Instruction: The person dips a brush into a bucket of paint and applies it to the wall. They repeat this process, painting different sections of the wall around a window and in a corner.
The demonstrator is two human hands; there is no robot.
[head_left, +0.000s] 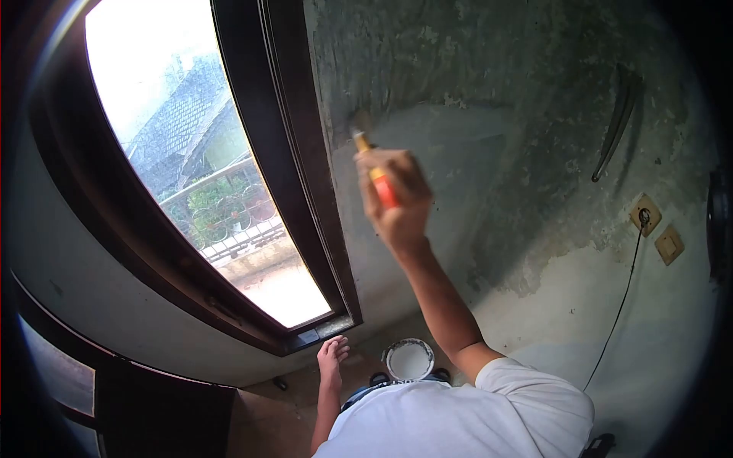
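My right hand [398,195] is raised to the wall and closed around the handle of a paintbrush [384,188]. The handle is red and yellow; its bristles [361,122] touch or nearly touch the wall, blurred by motion. A smooth pale grey painted patch [435,145] spreads beside and below the brush on the mottled dark wall [473,53]. My left hand [334,353] hangs low by the window's bottom corner, fingers loosely bent and slightly apart, with nothing seen in it. Between my feet on the floor stands a bucket of white paint [409,359], its rim smeared.
A dark window frame [294,153] runs along the wall's left edge, close to the brush. On the right are a wall socket [646,215] with a plugged-in black cable [622,305], a switch [670,244] and a dark curved object [617,122] on the wall.
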